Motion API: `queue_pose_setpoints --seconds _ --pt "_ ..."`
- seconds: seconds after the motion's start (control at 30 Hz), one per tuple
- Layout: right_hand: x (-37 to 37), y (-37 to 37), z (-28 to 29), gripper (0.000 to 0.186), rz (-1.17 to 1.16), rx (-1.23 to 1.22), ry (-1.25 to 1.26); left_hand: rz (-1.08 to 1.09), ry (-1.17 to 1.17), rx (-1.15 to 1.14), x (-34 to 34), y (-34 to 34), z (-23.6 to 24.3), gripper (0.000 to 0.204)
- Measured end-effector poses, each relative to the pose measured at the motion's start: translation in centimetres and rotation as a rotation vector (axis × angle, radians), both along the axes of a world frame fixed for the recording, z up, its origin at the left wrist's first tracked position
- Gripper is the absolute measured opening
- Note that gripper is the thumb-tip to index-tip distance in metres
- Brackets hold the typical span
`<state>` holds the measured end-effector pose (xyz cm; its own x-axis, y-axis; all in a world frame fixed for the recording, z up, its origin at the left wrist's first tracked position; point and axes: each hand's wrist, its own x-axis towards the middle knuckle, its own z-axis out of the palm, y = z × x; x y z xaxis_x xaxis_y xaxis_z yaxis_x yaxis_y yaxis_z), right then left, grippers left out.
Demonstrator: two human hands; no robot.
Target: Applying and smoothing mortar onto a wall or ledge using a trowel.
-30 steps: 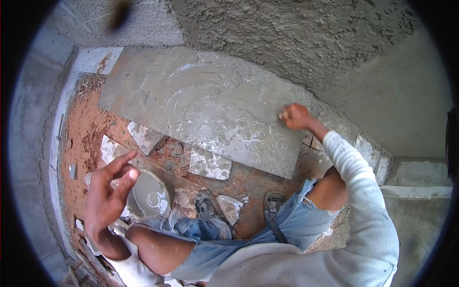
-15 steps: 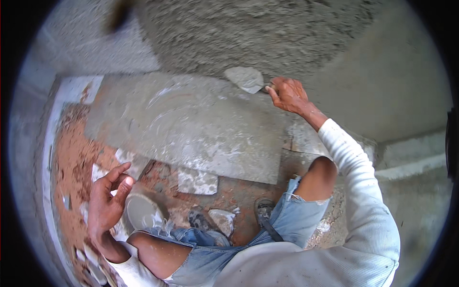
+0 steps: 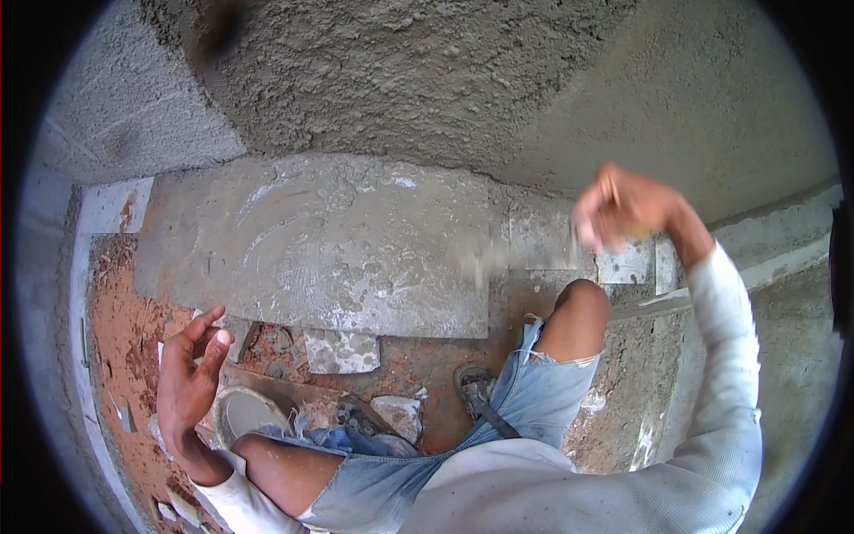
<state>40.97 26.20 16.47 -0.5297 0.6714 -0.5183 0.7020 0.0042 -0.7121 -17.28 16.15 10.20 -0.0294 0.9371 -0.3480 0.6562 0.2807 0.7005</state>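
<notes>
My right hand (image 3: 625, 209), blurred by motion, is closed round the handle of a trowel. Its blade (image 3: 483, 261) is only a pale smear over the right end of a wide grey board (image 3: 374, 254). Wet mortar streaks and splashes cover that board, which lies flat at the foot of the wall. Behind it, rough fresh mortar (image 3: 400, 84) coats the wall. My left hand (image 3: 190, 369) hangs in the air with fingers apart and holds nothing; it is above and beside a round bucket (image 3: 220, 418) near my left knee.
Smoother grey wall (image 3: 712, 116) rises at the right. Reddish soil (image 3: 120, 356) and a pale ledge lie along the left. Broken tile pieces (image 3: 342, 352) rest between the board and my feet. My sandalled foot (image 3: 474, 384) is on the ground; my bent knees flank the space.
My right hand has swung from the wall's foot rightward and nearer to me, taking the trowel off the wall. The view has shifted slightly; my left hand keeps much the same pose.
</notes>
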Motion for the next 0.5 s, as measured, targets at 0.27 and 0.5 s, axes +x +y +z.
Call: queue_pose_setpoints --seconds 0.27,0.5 --pt "1.6 6.2 6.4 0.02 -0.309 0.669 -0.011 -0.042 0.089 -0.067 -0.3 -1.5 2.3 0.049" --pt "-8.2 4.1 -23.9 0.021 0.076 0.434 -0.323 -0.028 0.061 -0.035 0.1 -0.9 1.1 0.046"
